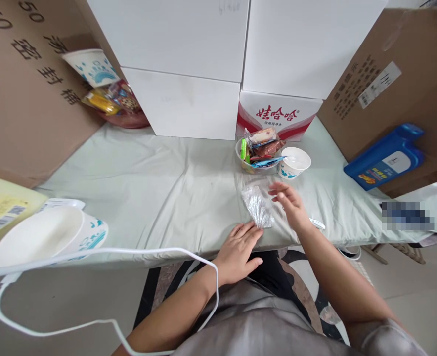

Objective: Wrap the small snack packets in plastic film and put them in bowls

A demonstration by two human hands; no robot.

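A clear crinkled plastic bag [257, 205] lies on the pale green cloth [166, 193] near the table's front edge. My left hand [239, 252] rests flat and open on the cloth, its fingertips touching the bag's near end. My right hand [290, 202] hovers just right of the bag with its fingers loosely spread, holding nothing that I can see. Behind the bag stands a bowl of wrapped snacks [259, 148], and next to it an empty white paper cup [294, 162].
White boxes [189, 64] and a red-and-white carton [278, 116] line the back. Brown cardboard boxes [25, 99] flank both sides. A blue bottle [387, 157] lies at right. Stacked paper bowls [44, 237] sit at front left, another snack bowl [116, 104] at back left. A white cable [103, 252] crosses the foreground.
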